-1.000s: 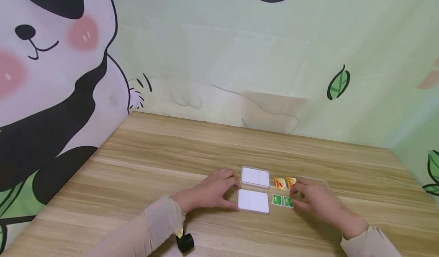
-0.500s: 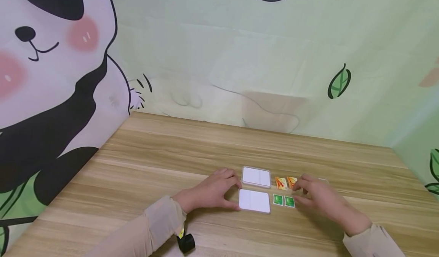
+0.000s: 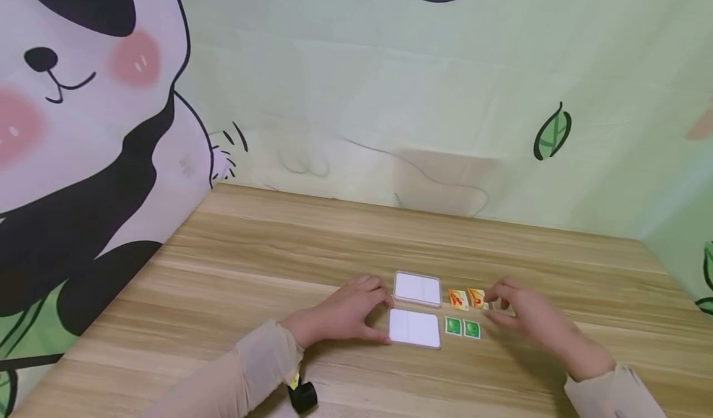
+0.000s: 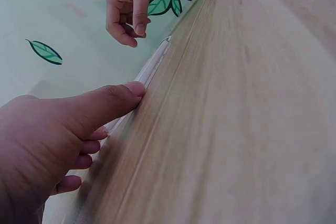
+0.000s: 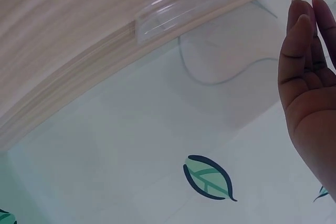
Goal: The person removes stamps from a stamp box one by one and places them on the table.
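Observation:
My left hand [image 3: 348, 309] holds the lower white panel [image 3: 414, 328] at its left end, thumb at the near corner and index finger at the far one. In the left wrist view the thumb presses the panel's edge. Just beyond lies a second white panel [image 3: 418, 288] in a clear frame. Right of the panels are two small orange picture squares [image 3: 458, 300] and two green stamp-like squares [image 3: 453, 326]. My right hand [image 3: 529, 313] hovers at the right orange square, fingers loosely bent, thumb apart from index. Nothing shows between its fingertips.
A clear plastic piece [image 5: 194, 11] lies on the wooden table [image 3: 312, 244], near the right hand. A black cylindrical object [image 3: 303, 397] is by the left wrist. Behind the table hangs a pale green printed backdrop [image 3: 334, 83], with a panda on the left.
My right hand has drawn a little to the right, uncovering the right orange square and the right green one. The left hand keeps its place at the lower panel.

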`<state>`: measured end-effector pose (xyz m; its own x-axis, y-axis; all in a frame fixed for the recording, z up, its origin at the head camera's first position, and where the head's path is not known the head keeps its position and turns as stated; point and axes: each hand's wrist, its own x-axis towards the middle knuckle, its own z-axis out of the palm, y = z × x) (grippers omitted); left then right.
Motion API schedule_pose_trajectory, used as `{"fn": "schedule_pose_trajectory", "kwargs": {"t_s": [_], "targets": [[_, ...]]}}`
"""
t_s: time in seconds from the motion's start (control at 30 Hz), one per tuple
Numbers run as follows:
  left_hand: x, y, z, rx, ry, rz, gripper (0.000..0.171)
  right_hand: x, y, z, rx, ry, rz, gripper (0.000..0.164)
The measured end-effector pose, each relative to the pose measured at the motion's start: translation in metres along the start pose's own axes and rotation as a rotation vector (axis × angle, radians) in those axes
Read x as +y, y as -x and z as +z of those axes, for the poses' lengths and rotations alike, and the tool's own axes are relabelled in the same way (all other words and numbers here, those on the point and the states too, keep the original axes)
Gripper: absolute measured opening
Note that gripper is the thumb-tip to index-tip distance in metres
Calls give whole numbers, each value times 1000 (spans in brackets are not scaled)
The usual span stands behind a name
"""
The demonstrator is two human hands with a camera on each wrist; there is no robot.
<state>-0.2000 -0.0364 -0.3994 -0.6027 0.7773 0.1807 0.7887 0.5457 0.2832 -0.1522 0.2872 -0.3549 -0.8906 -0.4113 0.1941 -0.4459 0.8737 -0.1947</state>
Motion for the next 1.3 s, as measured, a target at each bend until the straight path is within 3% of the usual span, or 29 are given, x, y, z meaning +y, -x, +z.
{"fn": "schedule_pose_trajectory", "kwargs": {"t_s": [0.3,1.3], "targets": [[0,-1,2,1,8,-8,54,6,2,-6,-4,-8,47,14],[1,-2,0,9,19,5,55,33,10,-6,47,77,31,25]]}}
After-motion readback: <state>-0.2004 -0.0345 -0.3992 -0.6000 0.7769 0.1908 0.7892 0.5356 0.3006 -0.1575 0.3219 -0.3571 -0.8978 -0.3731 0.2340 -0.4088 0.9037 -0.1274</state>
